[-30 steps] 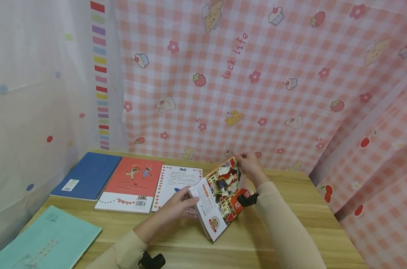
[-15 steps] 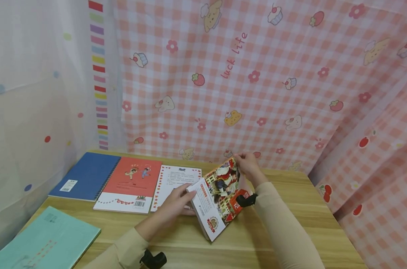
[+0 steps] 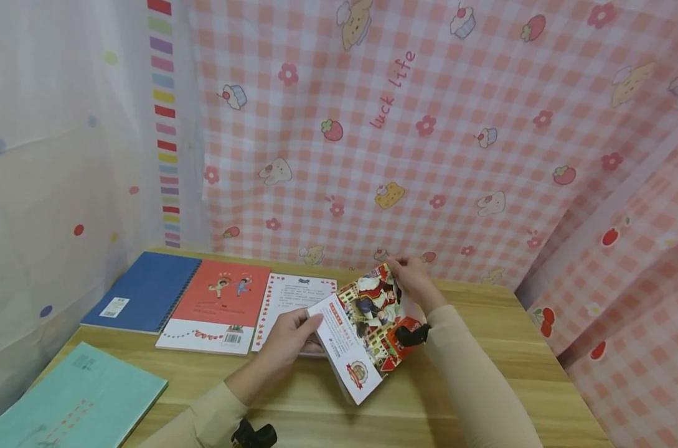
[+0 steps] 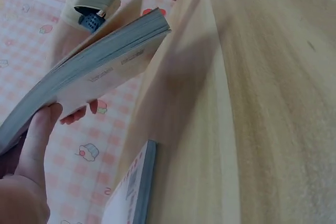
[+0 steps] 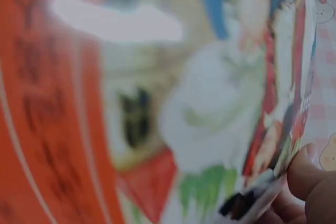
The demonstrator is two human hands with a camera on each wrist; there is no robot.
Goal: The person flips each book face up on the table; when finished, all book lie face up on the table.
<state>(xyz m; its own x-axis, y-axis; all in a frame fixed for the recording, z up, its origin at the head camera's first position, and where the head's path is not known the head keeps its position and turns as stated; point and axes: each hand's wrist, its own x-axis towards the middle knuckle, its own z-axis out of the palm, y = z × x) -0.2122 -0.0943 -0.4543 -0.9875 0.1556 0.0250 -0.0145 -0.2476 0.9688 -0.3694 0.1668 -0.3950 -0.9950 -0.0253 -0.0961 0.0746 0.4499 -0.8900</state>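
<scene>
A thick paperback book (image 3: 367, 333) with a colourful illustrated cover and a white flap is held tilted over the table. My left hand (image 3: 288, 336) grips its left edge, thumb on the white flap and fingers underneath. At the far right corner my right hand (image 3: 414, 280) pinches the cover between thumb and fingers. From below, in the left wrist view, the page block (image 4: 105, 51) shows, with the cover standing slightly away from it. The bowed cover (image 5: 220, 87) fills most of the right wrist view, my right thumb (image 5: 304, 174) at its edge.
Along the back of the wooden table (image 3: 484, 348) lie a blue spiral notebook (image 3: 148, 289), a red-and-white book (image 3: 223, 292) and a white leaf-bordered book (image 3: 282, 295), partly behind my left hand. A teal book (image 3: 86, 392) lies front left. A checked curtain (image 3: 339, 155) hangs behind.
The book has shifted slightly to the left with my left hand, and its cover bows a little more at the right. Both hands keep their hold. The other books stay in place.
</scene>
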